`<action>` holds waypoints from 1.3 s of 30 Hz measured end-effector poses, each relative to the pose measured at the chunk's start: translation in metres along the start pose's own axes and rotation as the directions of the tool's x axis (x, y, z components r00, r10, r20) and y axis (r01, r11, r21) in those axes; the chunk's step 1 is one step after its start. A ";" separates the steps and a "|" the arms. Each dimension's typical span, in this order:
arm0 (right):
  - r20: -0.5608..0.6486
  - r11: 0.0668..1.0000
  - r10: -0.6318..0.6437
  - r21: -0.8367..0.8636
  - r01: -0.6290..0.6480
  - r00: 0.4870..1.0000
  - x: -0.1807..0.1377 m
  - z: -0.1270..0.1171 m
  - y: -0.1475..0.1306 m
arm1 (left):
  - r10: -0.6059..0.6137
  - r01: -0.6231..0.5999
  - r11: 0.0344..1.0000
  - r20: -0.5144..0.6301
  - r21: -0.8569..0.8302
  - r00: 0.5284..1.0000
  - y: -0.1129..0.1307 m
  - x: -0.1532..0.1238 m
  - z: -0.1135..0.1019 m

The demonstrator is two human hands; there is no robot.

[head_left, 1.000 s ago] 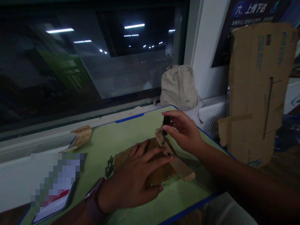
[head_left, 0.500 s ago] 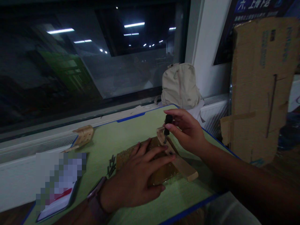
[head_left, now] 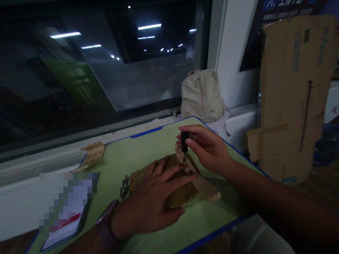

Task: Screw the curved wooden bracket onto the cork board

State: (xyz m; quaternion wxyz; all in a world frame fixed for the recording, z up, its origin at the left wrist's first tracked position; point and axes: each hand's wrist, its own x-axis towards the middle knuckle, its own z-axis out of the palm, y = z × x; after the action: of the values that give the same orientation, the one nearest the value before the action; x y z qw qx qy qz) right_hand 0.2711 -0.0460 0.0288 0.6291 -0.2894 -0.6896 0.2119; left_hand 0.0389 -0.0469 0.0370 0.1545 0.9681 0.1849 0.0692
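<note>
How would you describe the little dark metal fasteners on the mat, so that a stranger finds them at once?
Below the dark window lies a pale green, blue-edged desk mat. On it, the left hand rests on a gold-brown flat board. Just left of that board is a small heap of thin dark metal fasteners, far smaller than anything near it.

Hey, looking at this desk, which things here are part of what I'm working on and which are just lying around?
Part of the work:
right hand holding a black-handled screwdriver
wooden strip under its tip
left hand pressing a brown board
dark fasteners

Lying around:
perforated wooden piece
cream backpack
cardboard sheet
</note>
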 end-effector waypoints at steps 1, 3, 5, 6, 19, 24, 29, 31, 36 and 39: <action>-0.022 0.999 -0.022 -0.043 0.021 1.000 0.000 0.000 0.000 | -0.002 0.002 1.000 0.002 0.000 1.000 0.000 0.000 0.000; -0.069 0.984 -0.083 -0.161 0.071 0.994 0.002 -0.002 0.001 | -0.003 0.003 1.000 0.002 -0.001 1.000 0.001 0.000 0.000; -0.099 0.959 -0.144 -0.259 0.114 0.985 0.004 -0.004 0.000 | -0.002 0.002 1.000 -0.006 -0.006 1.000 0.001 0.000 0.000; -0.103 0.948 -0.167 -0.292 0.130 0.981 0.005 -0.005 -0.001 | 0.002 -0.002 1.000 -0.011 -0.007 1.000 0.001 0.001 0.000; -0.017 0.991 -0.047 -0.126 0.045 0.999 0.000 -0.001 0.001 | 0.002 -0.002 1.000 -0.008 -0.004 1.000 0.001 0.000 -0.001; -0.043 0.943 -0.203 -0.278 0.183 0.978 0.005 -0.004 -0.002 | 0.001 -0.001 1.000 -0.004 -0.002 1.000 0.001 0.000 -0.001; 0.049 0.940 -0.225 -0.252 0.230 0.973 0.006 -0.005 -0.011 | 0.007 -0.007 1.000 -0.007 0.009 1.000 0.001 0.000 -0.001; 0.073 0.963 -0.182 -0.187 0.192 0.981 0.005 -0.003 -0.010 | 0.003 -0.003 1.000 -0.005 0.013 1.000 0.001 0.000 -0.001; 0.007 0.989 -0.097 -0.110 0.097 0.995 0.001 -0.001 0.000 | 0.000 0.000 1.000 -0.008 0.015 1.000 0.001 0.001 0.000; -0.095 0.969 -0.129 -0.225 0.105 0.987 0.003 -0.002 0.001 | 0.013 -0.013 1.000 -0.017 0.008 1.000 0.001 0.001 0.000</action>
State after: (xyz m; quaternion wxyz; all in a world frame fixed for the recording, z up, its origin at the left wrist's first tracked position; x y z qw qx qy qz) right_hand 0.2736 -0.0433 0.0303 0.6413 -0.3272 -0.6893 0.0809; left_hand 0.0399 -0.0472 0.0376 0.1488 0.9692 0.1803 0.0776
